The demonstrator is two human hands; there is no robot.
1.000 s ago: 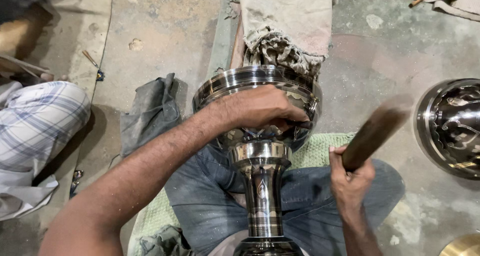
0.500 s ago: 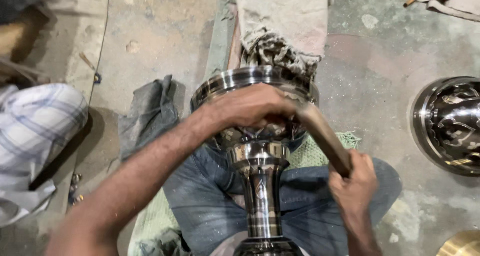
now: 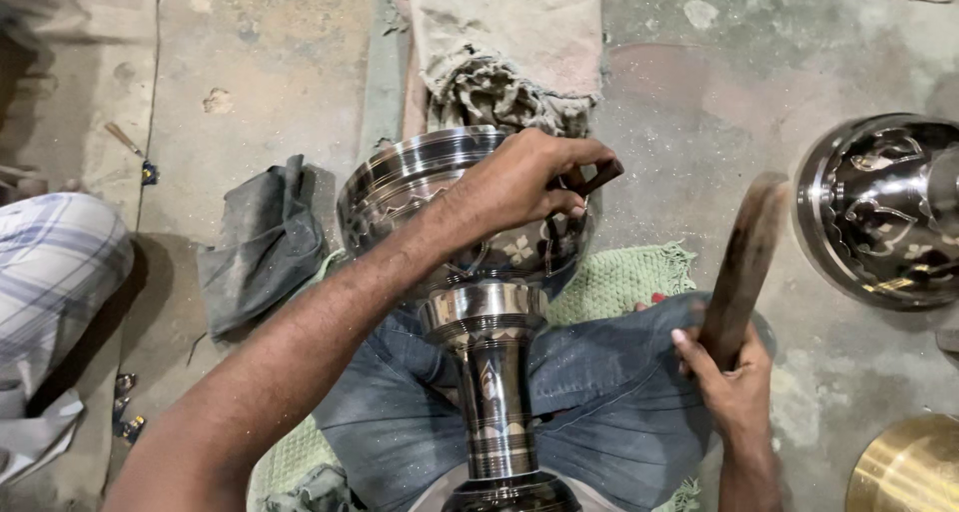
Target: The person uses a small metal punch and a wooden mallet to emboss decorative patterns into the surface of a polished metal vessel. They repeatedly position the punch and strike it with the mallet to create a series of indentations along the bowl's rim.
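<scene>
A shiny engraved metal stand with a bowl-shaped top [image 3: 400, 187] and a narrow stem [image 3: 493, 392] lies across my lap, over blue jeans. My left hand [image 3: 524, 182] rests on the bowl and pinches a small dark punch [image 3: 591, 179] against its surface. My right hand [image 3: 734, 377] grips the lower end of a dark wooden mallet stick [image 3: 744, 262], raised to the right of the bowl and blurred by motion. The stick is apart from the punch.
A second shiny engraved bowl [image 3: 879, 212] sits at the right, a brass disc [image 3: 909, 467] at the lower right. A grey rag [image 3: 255, 242], a frayed cloth [image 3: 499, 82] and a green mat [image 3: 619, 282] lie around. Another person's checked-cloth leg [image 3: 50, 262] is at the left.
The mallet stick came down onto the punch half a second ago and has swung back up to the right. My left hand stays on the bowl.
</scene>
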